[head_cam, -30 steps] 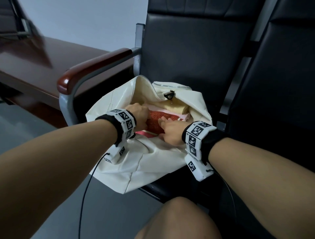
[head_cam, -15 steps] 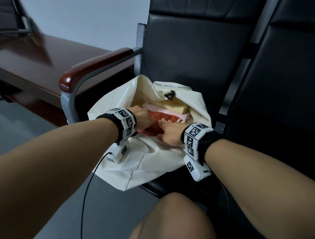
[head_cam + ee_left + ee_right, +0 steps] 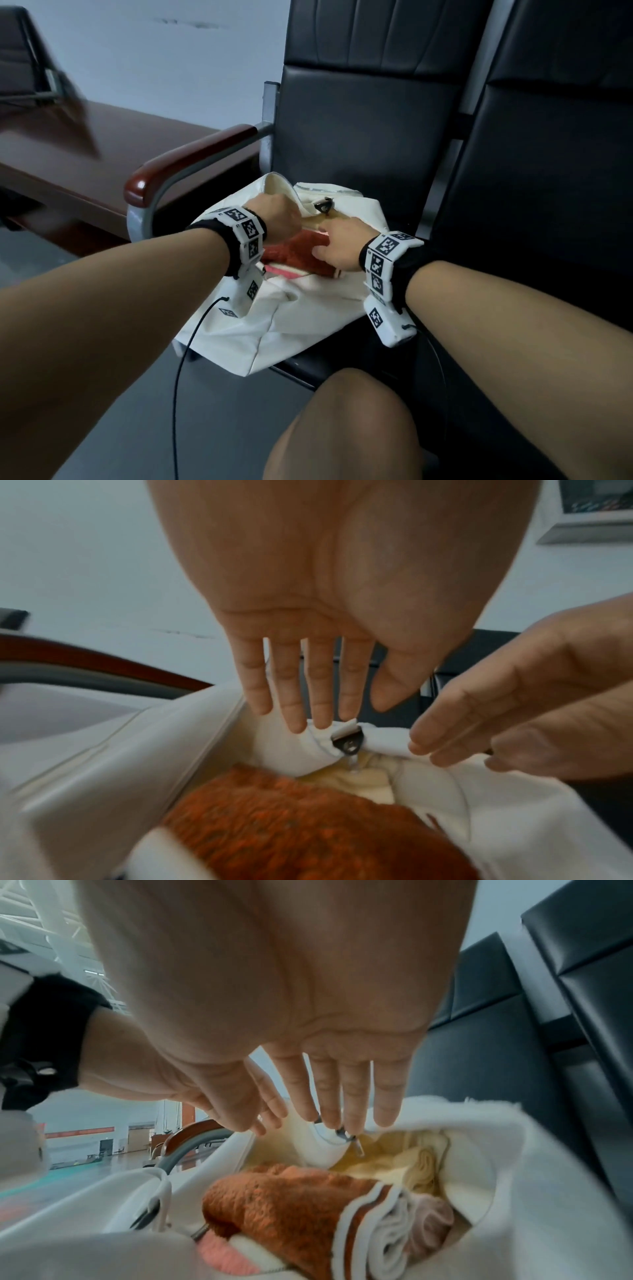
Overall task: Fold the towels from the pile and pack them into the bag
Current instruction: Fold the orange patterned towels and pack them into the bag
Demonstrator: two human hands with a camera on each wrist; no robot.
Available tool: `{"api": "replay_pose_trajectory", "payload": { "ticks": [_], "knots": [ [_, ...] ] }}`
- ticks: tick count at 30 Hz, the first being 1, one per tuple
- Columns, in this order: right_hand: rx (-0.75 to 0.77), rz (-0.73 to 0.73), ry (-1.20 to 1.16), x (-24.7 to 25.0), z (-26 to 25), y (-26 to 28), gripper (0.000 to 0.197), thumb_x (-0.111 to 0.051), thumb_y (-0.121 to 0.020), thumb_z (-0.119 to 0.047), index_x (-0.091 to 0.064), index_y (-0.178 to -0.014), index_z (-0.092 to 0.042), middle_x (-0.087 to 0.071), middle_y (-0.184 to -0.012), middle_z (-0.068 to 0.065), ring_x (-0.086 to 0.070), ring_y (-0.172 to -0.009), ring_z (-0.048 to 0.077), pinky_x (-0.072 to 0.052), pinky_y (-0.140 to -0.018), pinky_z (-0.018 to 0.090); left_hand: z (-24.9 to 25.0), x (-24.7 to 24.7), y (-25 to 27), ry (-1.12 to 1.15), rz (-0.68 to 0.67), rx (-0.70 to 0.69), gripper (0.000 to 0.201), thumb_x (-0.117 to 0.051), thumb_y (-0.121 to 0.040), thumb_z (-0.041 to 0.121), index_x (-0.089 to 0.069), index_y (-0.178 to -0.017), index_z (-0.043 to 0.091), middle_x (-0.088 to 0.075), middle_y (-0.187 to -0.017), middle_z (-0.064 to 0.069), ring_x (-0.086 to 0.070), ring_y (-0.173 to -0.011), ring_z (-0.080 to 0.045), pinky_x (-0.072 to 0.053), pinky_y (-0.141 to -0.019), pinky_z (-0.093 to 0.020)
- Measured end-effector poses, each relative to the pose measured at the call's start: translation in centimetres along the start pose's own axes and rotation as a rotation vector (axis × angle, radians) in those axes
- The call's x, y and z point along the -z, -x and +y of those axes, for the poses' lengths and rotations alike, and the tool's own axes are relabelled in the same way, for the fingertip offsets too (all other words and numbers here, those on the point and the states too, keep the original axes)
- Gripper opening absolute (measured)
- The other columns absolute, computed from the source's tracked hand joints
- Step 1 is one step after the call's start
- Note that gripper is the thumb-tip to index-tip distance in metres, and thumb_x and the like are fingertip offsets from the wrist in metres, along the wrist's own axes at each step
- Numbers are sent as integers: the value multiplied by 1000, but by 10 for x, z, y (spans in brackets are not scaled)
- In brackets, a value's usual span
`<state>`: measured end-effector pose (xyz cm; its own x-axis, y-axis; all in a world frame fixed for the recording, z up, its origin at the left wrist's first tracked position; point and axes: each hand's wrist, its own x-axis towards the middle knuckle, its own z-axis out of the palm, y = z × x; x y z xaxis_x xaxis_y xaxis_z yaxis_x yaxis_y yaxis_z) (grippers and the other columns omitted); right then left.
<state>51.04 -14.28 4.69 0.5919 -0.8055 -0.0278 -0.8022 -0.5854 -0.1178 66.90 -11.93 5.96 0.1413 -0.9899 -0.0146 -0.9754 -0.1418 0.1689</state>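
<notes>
A white bag (image 3: 301,308) lies open on the black chair seat. Inside it a folded orange towel (image 3: 284,1194) lies on top, beside a yellow towel (image 3: 411,1158) and a pink rolled towel (image 3: 431,1229). My left hand (image 3: 301,712) reaches with straight fingers to the bag's far rim, its tips at the white fabric by the metal zipper pull (image 3: 347,741). My right hand (image 3: 342,1112) is likewise flat, its fingertips over the same zipper pull (image 3: 346,1135). In the head view the left hand (image 3: 279,217) and right hand (image 3: 334,245) sit over the orange towel (image 3: 294,251). Neither hand holds anything.
The chair's armrest (image 3: 191,161), wood on a grey metal tube, runs just left of the bag. A dark wooden table (image 3: 85,150) stands further left. A second black seat (image 3: 548,205) is on the right. My knee (image 3: 359,411) is below the bag.
Both hands have left the orange towel's top and moved forward to the far end of the bag's opening, by the zipper pull. The towel stays in the bag.
</notes>
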Motion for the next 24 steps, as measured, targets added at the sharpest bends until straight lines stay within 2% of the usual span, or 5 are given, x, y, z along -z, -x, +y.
{"api": "replay_pose_trajectory", "payload": {
  "ticks": [4, 9, 13, 17, 24],
  "knots": [
    [-63, 16, 26, 24, 9, 31, 35, -58, -93, -34, -65, -120, -13, -68, -117, 9, -62, -111, 28, -43, -79, 29, 38, 20, 21, 18, 26, -57, 34, -43, -101, 20, -73, -118, 16, -64, -121, -12, -59, -117, -32, -47, -104, -41],
    [-156, 10, 52, 49, 29, 83, 34, -59, -92, -33, -63, -120, -14, -62, -119, 14, -62, -93, 32, -48, -74, 33, 91, 34, 43, -62, 46, -130, 19, -57, -93, 38, -74, -103, 37, -70, -103, 5, -61, -93, -21, -45, -79, -35],
    [-211, 57, 84, 67, 48, 129, 18, -58, -92, -32, -59, -98, -16, -62, -103, 13, -54, -78, 32, -43, -68, 32, 143, 43, 63, -85, 12, -224, 21, -53, -83, 36, -73, -89, 32, -73, -98, 2, -67, -88, -28, -59, -82, -41],
    [-306, 90, 92, 82, 77, 180, 20, -58, -94, -35, -56, -100, -16, -48, -93, 7, -53, -79, 30, -45, -69, 34, 204, 48, 80, -106, 2, -357, 20, -54, -89, 36, -72, -83, 28, -69, -90, -3, -66, -85, -30, -56, -75, -37],
    [-508, 156, 63, 90, 148, 275, 19, -59, -94, -34, -52, -97, -16, -45, -81, 2, -56, -74, 25, -45, -62, 33, 322, 35, 111, -101, -60, -592, 20, -58, -94, 33, -64, -75, 33, -66, -85, -2, -65, -79, -22, -52, -67, -34]
  ]
}}
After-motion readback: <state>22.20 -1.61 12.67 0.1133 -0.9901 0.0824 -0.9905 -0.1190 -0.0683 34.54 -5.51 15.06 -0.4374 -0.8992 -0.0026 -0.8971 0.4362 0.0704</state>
